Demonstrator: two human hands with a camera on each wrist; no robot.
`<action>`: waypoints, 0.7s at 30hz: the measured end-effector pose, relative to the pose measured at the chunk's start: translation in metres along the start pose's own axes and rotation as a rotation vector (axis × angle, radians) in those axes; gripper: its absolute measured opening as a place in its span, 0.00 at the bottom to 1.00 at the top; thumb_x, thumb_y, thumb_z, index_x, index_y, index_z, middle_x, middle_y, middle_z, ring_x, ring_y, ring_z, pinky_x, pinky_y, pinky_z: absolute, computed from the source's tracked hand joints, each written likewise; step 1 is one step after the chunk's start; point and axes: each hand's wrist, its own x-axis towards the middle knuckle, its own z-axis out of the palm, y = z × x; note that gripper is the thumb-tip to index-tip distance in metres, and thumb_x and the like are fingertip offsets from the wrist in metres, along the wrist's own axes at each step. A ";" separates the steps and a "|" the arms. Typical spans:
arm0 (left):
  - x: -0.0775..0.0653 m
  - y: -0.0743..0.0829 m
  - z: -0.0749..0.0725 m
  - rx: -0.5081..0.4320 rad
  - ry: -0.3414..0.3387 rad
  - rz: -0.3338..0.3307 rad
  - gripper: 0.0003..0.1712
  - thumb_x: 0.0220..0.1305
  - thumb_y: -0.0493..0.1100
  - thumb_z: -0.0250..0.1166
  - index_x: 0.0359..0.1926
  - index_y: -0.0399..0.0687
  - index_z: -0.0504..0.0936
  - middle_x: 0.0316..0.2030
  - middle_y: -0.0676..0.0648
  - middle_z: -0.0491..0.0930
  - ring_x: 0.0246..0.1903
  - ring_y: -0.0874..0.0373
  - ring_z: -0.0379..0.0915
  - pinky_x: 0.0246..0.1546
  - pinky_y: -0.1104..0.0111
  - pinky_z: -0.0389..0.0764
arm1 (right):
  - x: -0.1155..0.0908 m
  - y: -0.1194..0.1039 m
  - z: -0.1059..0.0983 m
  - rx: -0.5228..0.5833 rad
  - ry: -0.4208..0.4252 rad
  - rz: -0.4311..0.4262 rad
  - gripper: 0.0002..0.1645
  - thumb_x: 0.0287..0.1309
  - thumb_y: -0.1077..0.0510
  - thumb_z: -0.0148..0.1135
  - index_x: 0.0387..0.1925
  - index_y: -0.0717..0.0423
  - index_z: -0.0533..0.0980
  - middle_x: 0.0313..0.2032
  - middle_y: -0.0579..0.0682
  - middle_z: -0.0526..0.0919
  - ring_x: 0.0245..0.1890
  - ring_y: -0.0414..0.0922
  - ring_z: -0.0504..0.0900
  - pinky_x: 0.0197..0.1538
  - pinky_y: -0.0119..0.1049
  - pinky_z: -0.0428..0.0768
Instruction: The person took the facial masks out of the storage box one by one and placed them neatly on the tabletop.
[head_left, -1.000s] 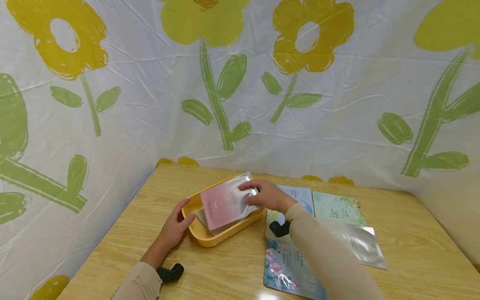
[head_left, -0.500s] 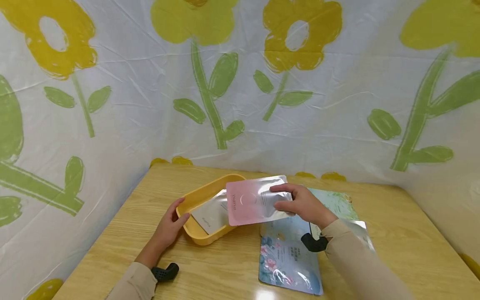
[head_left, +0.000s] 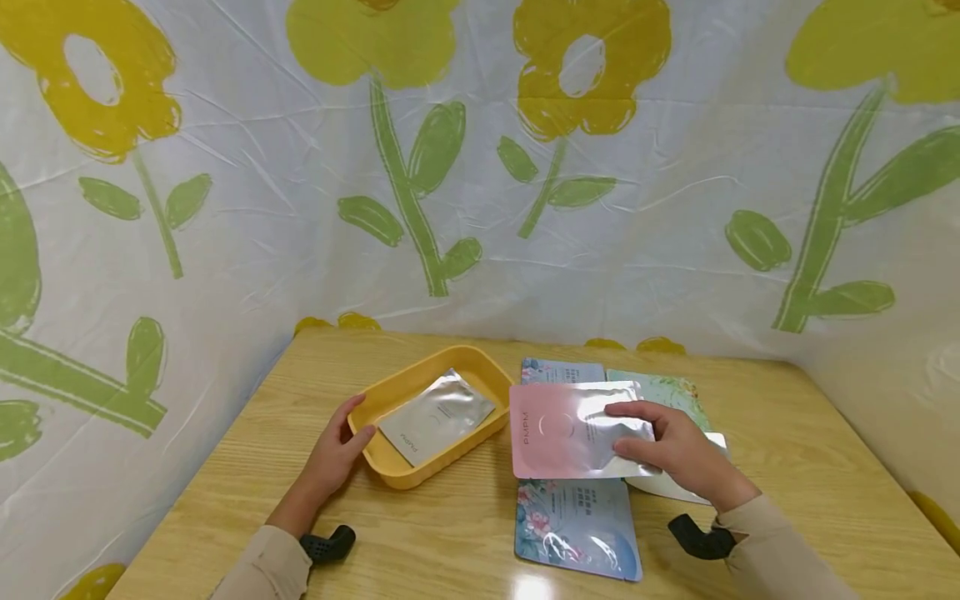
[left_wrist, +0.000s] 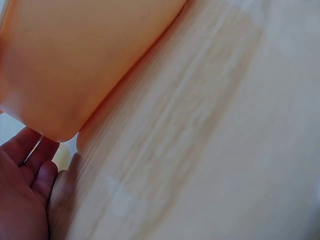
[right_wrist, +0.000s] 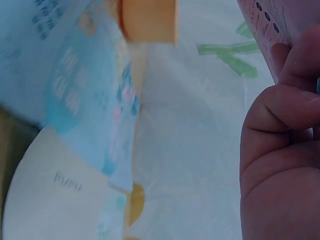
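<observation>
My right hand (head_left: 678,454) pinches a pink-and-silver face mask packet (head_left: 555,429) by its silver end, thumb on the upper face. The packet is held flat over other packets at the right. In the right wrist view its printed back (right_wrist: 262,25) shows beside my fingers. My left hand (head_left: 336,450) grips the left end of a yellow plastic basket (head_left: 401,480), thumb at the rim and fingers along the outer side. Inside the basket lies a silver-white mask packet (head_left: 435,419). The left wrist view shows the basket's outer wall (left_wrist: 75,65) against my fingertips.
Under the held packet, a blue floral packet (head_left: 577,529), another blue one (head_left: 562,371), a green one (head_left: 656,390) and a white-silver one (head_left: 671,487) lie on the wooden table (head_left: 420,542). A flower-printed cloth (head_left: 637,275) hangs close behind the table.
My right hand has lifted the pink-and-silver packet out of the basket and carried it right, over the other packets. The silver-white packet in the basket is now uncovered. My left hand keeps its grip.
</observation>
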 end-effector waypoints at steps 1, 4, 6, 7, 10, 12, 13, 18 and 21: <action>0.000 0.000 0.000 -0.001 -0.001 0.001 0.35 0.75 0.43 0.58 0.77 0.44 0.54 0.75 0.34 0.53 0.71 0.41 0.56 0.55 0.84 0.63 | -0.007 0.002 -0.003 -0.006 0.012 0.004 0.25 0.63 0.63 0.66 0.61 0.66 0.74 0.16 0.41 0.64 0.14 0.41 0.63 0.18 0.38 0.68; 0.000 0.001 0.000 -0.013 -0.003 0.004 0.35 0.75 0.42 0.58 0.77 0.44 0.55 0.74 0.34 0.53 0.70 0.41 0.56 0.54 0.83 0.64 | -0.027 0.009 -0.012 -0.027 0.049 0.009 0.23 0.63 0.65 0.66 0.59 0.64 0.75 0.15 0.43 0.62 0.14 0.43 0.62 0.18 0.39 0.68; -0.001 0.001 0.000 -0.009 -0.008 0.005 0.35 0.75 0.42 0.58 0.77 0.43 0.54 0.74 0.33 0.53 0.70 0.41 0.56 0.54 0.84 0.64 | -0.042 0.014 -0.017 -0.026 0.066 0.024 0.21 0.64 0.66 0.65 0.58 0.63 0.75 0.14 0.47 0.61 0.13 0.45 0.61 0.17 0.39 0.67; -0.001 0.000 0.000 -0.004 -0.010 0.007 0.36 0.76 0.42 0.58 0.77 0.42 0.53 0.74 0.33 0.53 0.70 0.40 0.56 0.54 0.84 0.64 | -0.049 0.017 -0.019 -0.022 0.072 0.031 0.21 0.64 0.67 0.64 0.58 0.63 0.75 0.14 0.48 0.60 0.13 0.46 0.60 0.16 0.39 0.66; -0.001 -0.001 0.000 0.000 -0.009 0.010 0.36 0.75 0.42 0.58 0.77 0.42 0.54 0.74 0.33 0.53 0.70 0.41 0.57 0.54 0.84 0.64 | -0.069 0.024 -0.026 -0.021 0.109 0.066 0.19 0.63 0.68 0.64 0.56 0.56 0.77 0.14 0.47 0.60 0.13 0.46 0.60 0.16 0.40 0.66; 0.000 -0.001 0.000 -0.003 -0.007 0.014 0.36 0.75 0.42 0.59 0.76 0.43 0.55 0.74 0.33 0.53 0.70 0.41 0.57 0.54 0.84 0.64 | -0.081 0.029 -0.030 -0.023 0.134 0.092 0.20 0.63 0.69 0.64 0.54 0.51 0.78 0.15 0.43 0.63 0.14 0.44 0.63 0.17 0.40 0.68; 0.000 0.000 0.000 -0.008 -0.006 0.014 0.35 0.75 0.43 0.59 0.76 0.44 0.55 0.74 0.34 0.54 0.70 0.42 0.58 0.53 0.84 0.65 | -0.087 0.032 -0.032 -0.029 0.143 0.113 0.20 0.63 0.69 0.64 0.53 0.48 0.78 0.16 0.41 0.64 0.15 0.42 0.64 0.17 0.40 0.69; 0.001 0.000 0.001 -0.013 -0.004 0.008 0.36 0.75 0.43 0.59 0.76 0.44 0.55 0.74 0.34 0.54 0.70 0.42 0.58 0.53 0.84 0.65 | -0.114 0.047 -0.046 -0.138 0.171 0.216 0.16 0.65 0.66 0.63 0.52 0.48 0.79 0.33 0.32 0.75 0.28 0.35 0.70 0.26 0.34 0.74; 0.000 -0.001 0.001 -0.013 -0.002 0.012 0.35 0.75 0.43 0.59 0.76 0.44 0.55 0.74 0.34 0.54 0.70 0.42 0.57 0.53 0.85 0.64 | -0.126 0.056 -0.054 -0.199 0.180 0.285 0.14 0.66 0.64 0.63 0.52 0.51 0.79 0.43 0.26 0.73 0.35 0.35 0.70 0.31 0.32 0.76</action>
